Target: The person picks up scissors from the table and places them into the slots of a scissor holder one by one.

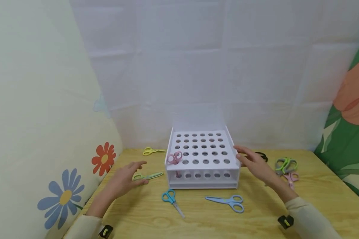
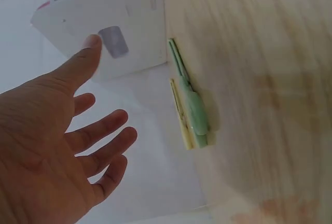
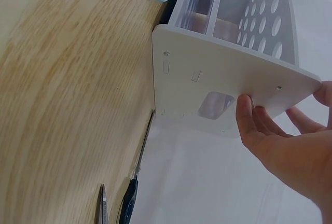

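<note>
White and full of round holes, the holder [image 1: 201, 185] is sitting mid-table [image 1: 131, 219], and pink scissors [image 1: 175, 160] are standing in its front-left corner hole, blades pointing down. The person's right hand [image 1: 257, 167] is touching the holder's right side wall, fingertips resting against it rather than wrapping round it. The left hand [image 1: 127, 177] is hovering left of the holder, its fingers loosely spread and gripping nothing — light green scissors [image 1: 153, 175] are lying just beyond it. Yellow scissors [image 1: 151, 151] are lying farther back. Teal scissors [image 1: 174, 202] and light blue scissors [image 1: 227, 201] are lying before the holder. Past the right hand — lime-and-grey scissors [image 1: 285, 166], more pink scissors [image 1: 291, 178] and black scissors [image 1: 264, 157] are lying near one another.
</note>
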A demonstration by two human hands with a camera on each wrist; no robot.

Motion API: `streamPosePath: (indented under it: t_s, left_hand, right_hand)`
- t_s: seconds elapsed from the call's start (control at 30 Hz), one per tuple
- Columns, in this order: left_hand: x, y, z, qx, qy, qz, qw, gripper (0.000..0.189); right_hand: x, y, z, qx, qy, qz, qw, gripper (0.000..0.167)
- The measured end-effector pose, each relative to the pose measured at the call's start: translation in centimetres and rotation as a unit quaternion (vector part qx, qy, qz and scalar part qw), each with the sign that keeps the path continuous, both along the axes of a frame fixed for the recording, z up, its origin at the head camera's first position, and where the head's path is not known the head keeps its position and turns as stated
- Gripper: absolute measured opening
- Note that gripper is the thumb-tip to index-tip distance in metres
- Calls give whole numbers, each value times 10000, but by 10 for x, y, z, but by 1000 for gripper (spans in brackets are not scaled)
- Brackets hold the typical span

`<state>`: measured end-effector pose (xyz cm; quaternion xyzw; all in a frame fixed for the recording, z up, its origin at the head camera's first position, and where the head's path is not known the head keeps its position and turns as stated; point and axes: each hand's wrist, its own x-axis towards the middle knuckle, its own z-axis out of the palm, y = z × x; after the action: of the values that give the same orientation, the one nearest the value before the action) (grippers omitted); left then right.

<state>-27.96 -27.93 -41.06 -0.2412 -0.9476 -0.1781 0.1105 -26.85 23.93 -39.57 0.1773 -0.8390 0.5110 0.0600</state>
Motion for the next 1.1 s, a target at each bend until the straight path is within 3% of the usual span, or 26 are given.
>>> streamPosePath:
  t_s: [0.17,0.37,0.53,1.1]
  left_hand:
    - [-2,-5,-6,-145,-400,114,9990,73]
    - [-9,-9,-14,-588,-462,525,9958,60]
    - [-13,-17,-21,-792,-611,641,9929,47]
    - [-19,-29,-28,-260,-1184,444,9916,36]
  right_hand:
    - [0,0,1,12,-16,-20,10000,57]
    - [-1,1,3,-31,-78,-45,10000,57]
    - [-1,-1,1,-34,-166,-52,9998,54]
    - [3,-4,1,-113,-30,-77,9999,55]
